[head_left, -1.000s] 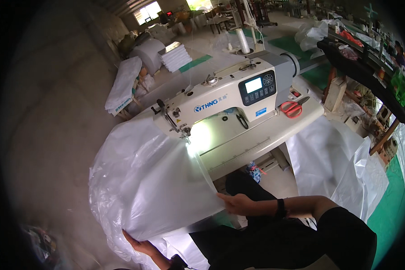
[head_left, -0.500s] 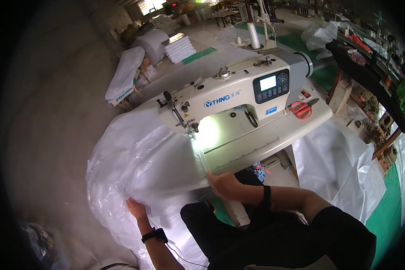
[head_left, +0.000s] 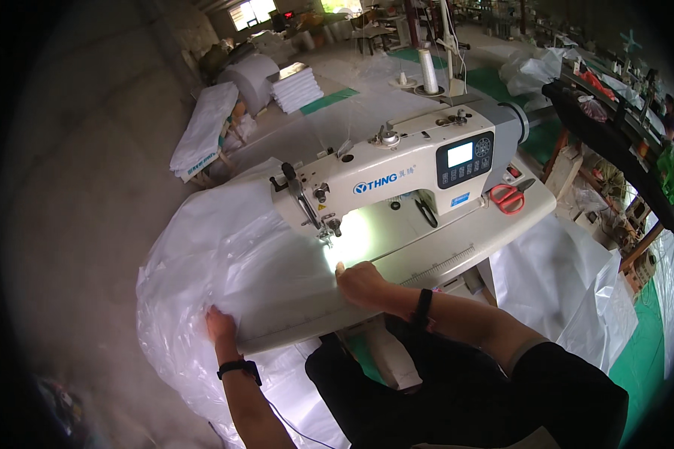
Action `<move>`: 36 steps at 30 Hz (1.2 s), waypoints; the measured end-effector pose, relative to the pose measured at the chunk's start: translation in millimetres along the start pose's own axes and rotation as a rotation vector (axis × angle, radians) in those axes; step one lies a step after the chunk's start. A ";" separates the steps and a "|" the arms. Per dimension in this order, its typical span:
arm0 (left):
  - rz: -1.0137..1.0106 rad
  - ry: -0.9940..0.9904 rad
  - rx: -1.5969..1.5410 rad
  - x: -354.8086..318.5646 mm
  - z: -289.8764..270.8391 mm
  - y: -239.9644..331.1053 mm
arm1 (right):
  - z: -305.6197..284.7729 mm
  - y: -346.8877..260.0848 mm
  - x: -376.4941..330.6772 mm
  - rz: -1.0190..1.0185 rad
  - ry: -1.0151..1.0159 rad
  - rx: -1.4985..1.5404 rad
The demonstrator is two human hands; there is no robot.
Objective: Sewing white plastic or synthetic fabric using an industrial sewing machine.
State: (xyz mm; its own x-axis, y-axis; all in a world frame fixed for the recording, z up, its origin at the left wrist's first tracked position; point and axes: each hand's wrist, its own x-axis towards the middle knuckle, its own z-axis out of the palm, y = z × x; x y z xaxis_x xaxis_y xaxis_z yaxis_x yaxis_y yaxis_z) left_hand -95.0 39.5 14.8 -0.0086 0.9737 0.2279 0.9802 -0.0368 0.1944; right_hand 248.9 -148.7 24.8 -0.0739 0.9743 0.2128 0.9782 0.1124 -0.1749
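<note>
Two hands on a clear plastic sheet [head_left: 232, 254] draped over the sewing table [head_left: 494, 224]. Left hand [head_left: 219, 326] grips a bunched edge at the table's near-left corner, fingers closed on it. Right hand [head_left: 361, 283] lies flat, fingers spread narrow, pressing the sheet just in front of the white sewing machine [head_left: 397, 168] needle. Red scissors [head_left: 508, 197] sit right of the machine.

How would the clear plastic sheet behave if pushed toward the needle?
The clear plastic sheet looks floppy: it billows and creases over the table edge. Its gloss suggests it slides easily. It probably bunches unless both the left hand and right hand flatten it.
</note>
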 end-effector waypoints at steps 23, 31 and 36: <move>1.192 0.040 -0.179 -82.2 -70.6 179.9 | -15.1 67.1 8.2 -0.182 -0.030 0.143; 0.999 -0.162 -0.299 -101.7 -11.3 232.3 | -18.0 65.0 4.2 -0.220 0.056 0.328; 0.709 -0.326 -0.402 -53.8 5.6 234.2 | -6.2 55.9 25.0 -0.018 0.037 0.409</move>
State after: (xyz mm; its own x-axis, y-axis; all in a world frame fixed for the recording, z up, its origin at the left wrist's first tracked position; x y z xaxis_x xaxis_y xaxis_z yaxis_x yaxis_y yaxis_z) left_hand 136.1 -20.3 42.7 0.6936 0.7045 0.1505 0.5885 -0.6745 0.4458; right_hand 302.9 -119.3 26.3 -0.0756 0.9646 0.2525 0.8185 0.2047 -0.5368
